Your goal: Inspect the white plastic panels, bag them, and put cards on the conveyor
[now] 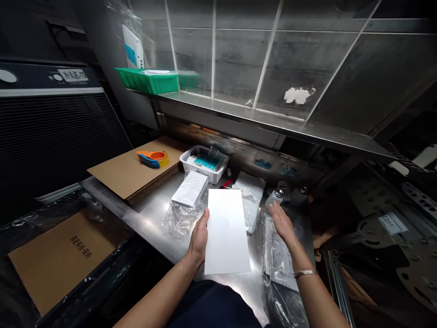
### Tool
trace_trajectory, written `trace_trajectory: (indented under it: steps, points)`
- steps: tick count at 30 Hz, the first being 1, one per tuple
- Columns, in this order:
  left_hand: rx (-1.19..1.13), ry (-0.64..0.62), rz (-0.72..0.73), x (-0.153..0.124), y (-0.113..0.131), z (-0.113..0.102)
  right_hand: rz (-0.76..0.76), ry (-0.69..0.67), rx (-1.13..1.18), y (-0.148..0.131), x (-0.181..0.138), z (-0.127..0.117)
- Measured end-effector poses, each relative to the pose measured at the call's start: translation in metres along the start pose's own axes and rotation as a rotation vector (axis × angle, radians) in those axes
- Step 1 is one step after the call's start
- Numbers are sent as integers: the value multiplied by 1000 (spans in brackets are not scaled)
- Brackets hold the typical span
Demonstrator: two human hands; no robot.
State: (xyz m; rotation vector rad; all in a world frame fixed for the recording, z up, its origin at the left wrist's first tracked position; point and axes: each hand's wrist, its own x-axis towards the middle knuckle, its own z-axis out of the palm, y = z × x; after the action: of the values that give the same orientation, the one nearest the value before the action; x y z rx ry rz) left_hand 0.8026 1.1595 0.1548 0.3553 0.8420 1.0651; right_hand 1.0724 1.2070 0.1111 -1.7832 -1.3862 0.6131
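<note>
My left hand (199, 237) grips the left edge of a flat white rectangular panel (228, 237), thumb on top and the other fingers hidden beneath. A small round mark shows on the panel's face. To the right, my right hand (282, 222) is stretched out with nothing visible in it. Its fingertips are close to a small bottle with a metal cap (276, 195); whether they touch I cannot tell. Behind the panel lies a white wrapped bundle (251, 184). A stack of white pieces (191, 189) rests on clear plastic wrap (179, 219) to the left.
Left on the metal table (150, 222), a tape dispenser (153, 158) lies on stacked cardboard (133, 177). A white basket (201, 169) holds teal-coloured items. Plastic-wrapped pieces (280, 255) lie under my right arm. A metal shelf (273, 125) with a green tray (150, 83) overhangs the back.
</note>
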Motion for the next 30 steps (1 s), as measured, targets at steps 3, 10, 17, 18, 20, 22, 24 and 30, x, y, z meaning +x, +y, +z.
trace_trajectory:
  steps: [3, 10, 17, 18, 20, 22, 24, 30]
  points:
    - [-18, 49, -6, 3, 2, 1, 39, 21, 173, 22, -15, 6]
    - [44, 108, 23, 15, -2, 3, 250, -112, 534, 1, -72, 29]
    - [491, -380, 209, -9, -19, 27, 555, -239, 1075, -64, -120, 70]
    - [607, -459, 205, -15, -24, 28, 582, -213, 1111, -67, -122, 74]
    - [807, -556, 196, -24, -33, 26, 652, -208, 1140, -68, -123, 76]
    - [932, -612, 203, -29, -38, 22, 698, -245, 1137, -65, -122, 74]
    - [994, -640, 231, -30, -41, 19, 687, -286, 1145, -61, -122, 71]
    - [857, -625, 259, -26, -49, 18, 465, -289, 1045, -48, -122, 74]
